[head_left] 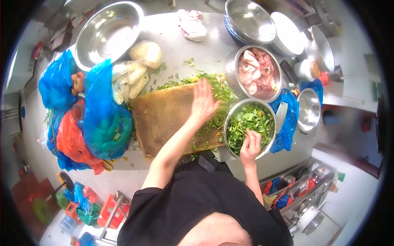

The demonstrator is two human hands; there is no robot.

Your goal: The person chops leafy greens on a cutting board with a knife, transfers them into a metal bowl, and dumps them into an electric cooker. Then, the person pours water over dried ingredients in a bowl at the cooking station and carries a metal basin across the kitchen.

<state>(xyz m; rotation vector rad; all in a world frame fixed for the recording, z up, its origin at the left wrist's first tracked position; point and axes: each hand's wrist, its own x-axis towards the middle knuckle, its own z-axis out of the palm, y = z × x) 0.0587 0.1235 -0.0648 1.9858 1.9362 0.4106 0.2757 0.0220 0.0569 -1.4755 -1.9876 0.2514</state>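
My left hand (202, 101) is flat, fingers stretched out, over the chopped greens (219, 92) at the right part of the wooden cutting board (162, 117); it is slightly blurred. Nothing shows in its grip. My right hand (250, 148) is at the near right rim of a steel bowl (230, 145) full of leafy greens (250, 123). Its fingers are bent together over the leaves, and what they hold, if anything, is too small to name. Scraps of green lie along the board's edges.
Blue bags (104, 119) and a red bag (74, 137) sit left of the board. A large steel basin (107, 35) stands behind them. To the right are a bowl of raw meat (256, 71), a cleaver (280, 115) on blue plastic (290, 123) and stacked bowls (250, 20).
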